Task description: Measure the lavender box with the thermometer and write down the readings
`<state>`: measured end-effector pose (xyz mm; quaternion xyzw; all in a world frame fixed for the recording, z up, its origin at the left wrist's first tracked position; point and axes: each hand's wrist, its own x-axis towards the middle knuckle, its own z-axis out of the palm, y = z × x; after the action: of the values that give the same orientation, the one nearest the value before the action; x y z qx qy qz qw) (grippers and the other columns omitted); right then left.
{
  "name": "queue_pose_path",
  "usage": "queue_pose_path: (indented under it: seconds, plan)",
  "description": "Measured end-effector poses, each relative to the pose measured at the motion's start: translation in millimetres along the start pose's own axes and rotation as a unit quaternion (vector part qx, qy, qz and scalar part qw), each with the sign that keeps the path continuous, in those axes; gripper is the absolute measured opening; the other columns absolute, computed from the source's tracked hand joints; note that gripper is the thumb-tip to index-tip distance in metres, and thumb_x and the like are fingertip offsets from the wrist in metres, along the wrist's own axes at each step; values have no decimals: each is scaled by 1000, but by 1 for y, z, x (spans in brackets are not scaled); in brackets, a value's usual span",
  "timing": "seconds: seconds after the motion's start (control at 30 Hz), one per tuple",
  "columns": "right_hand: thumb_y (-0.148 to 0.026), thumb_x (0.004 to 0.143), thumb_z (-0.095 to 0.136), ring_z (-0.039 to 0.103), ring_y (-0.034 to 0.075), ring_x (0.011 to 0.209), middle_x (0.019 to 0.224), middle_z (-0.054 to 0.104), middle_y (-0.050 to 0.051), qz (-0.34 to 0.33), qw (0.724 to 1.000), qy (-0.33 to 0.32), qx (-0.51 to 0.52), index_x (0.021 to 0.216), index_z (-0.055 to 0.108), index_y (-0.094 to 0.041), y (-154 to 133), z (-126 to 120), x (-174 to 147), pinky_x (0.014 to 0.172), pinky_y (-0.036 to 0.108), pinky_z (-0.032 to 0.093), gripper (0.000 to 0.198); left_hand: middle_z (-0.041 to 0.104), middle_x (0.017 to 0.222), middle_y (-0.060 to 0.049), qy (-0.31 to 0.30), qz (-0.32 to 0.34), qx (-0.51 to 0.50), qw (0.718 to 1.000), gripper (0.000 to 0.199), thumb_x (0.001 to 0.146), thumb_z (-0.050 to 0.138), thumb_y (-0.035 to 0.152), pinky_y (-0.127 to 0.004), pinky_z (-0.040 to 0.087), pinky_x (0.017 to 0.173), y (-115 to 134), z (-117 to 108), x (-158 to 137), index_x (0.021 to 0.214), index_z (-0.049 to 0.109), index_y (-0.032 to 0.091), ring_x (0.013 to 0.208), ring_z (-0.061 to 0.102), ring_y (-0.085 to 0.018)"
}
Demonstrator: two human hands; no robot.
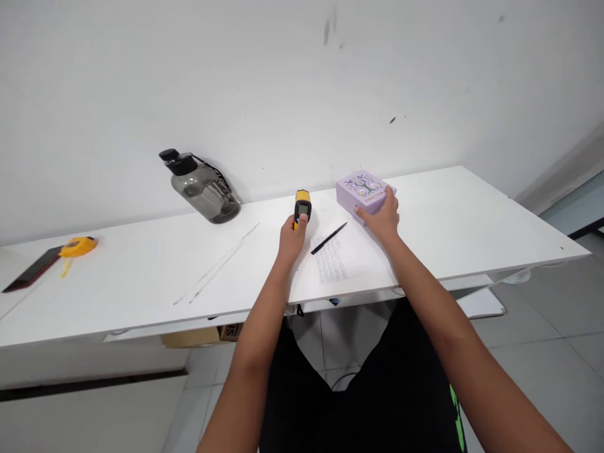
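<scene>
Yellow-and-black meter (302, 197): grip concealed by the left hand (292, 239), curled around it; display reading illegible. Long axis points toward 12 o'clock; location, 11 o'clock from the handwritten sheet (333, 265). Right hand (384, 221) (partly spread) grips the lilac box (361, 184), at the meter's 2 o'clock, covering one corner.

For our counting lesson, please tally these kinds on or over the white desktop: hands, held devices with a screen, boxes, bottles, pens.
Left hand and right hand: 2
Held screen device: 1
Purple box: 1
Bottle: 1
Pen: 1
Total: 6
</scene>
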<state>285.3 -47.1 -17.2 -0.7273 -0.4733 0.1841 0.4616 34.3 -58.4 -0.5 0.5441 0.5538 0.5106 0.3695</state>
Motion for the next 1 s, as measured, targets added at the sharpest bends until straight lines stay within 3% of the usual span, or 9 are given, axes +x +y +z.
queue_pose_path:
  seconds: [0.1,0.2,0.27,0.37,0.5,0.6,0.7,0.87,1.0]
  plan:
    - [-59,62,75,42,40,137,153,30,19,1,1000,3,18,155,22,-29,-3,-3,-3,110,60,36,111,52,67,0,-58,-84,-193,976,70,73,57,84,-27,43,55,6,4,-2,94,66,18,59,52,-14]
    - [-59,62,76,45,39,135,149,35,17,16,999,17,49,152,29,-30,-6,-7,-6,111,57,38,105,54,70,0,-134,-135,-361,913,81,72,48,90,-26,48,54,13,3,-3,102,67,18,58,53,-12]
    - [-61,64,76,46,37,135,146,40,15,22,994,26,100,149,33,-33,-6,-8,-7,112,57,37,99,54,71,1,-163,-151,-419,880,76,75,52,86,-24,49,54,16,0,-3,102,67,17,58,53,-10]
    - [-62,68,73,51,31,130,140,50,11,23,977,22,213,145,36,-35,-3,-6,-4,109,52,42,90,57,74,2,-190,-171,-456,852,52,83,68,64,-22,51,58,18,-2,-4,104,67,16,62,55,-9]
    - [-69,74,66,63,24,109,121,63,6,101,910,-54,398,135,41,-36,-7,2,-2,91,43,56,74,58,77,3,-199,-190,-463,843,31,80,78,29,-22,52,60,18,-1,-8,105,67,15,64,57,-8]
    - [-75,78,58,66,24,96,106,66,6,165,838,-140,501,124,51,-32,-15,4,-4,81,41,61,65,59,78,3,-207,-189,-455,845,32,77,78,18,-23,53,60,20,3,-13,107,67,14,65,59,-8]
    - [-72,79,62,67,24,93,99,66,8,187,786,-207,551,124,53,-28,-22,3,-10,76,40,64,64,60,80,2,-212,-186,-457,844,34,75,77,14,-23,53,61,22,6,-17,108,67,15,67,60,-8]
    - [-65,81,67,68,24,98,106,66,10,201,737,-270,587,130,50,-27,-28,3,-21,77,39,66,64,62,81,2,-219,-185,-459,841,36,74,74,10,-22,54,63,22,6,-18,108,67,16,68,61,-8]
    - [-62,84,65,68,24,98,108,66,10,209,718,-287,599,130,50,-28,-30,8,-25,80,40,66,59,63,82,2,-227,-185,-460,838,37,73,74,10,-22,55,63,20,5,-16,109,67,16,69,61,-8]
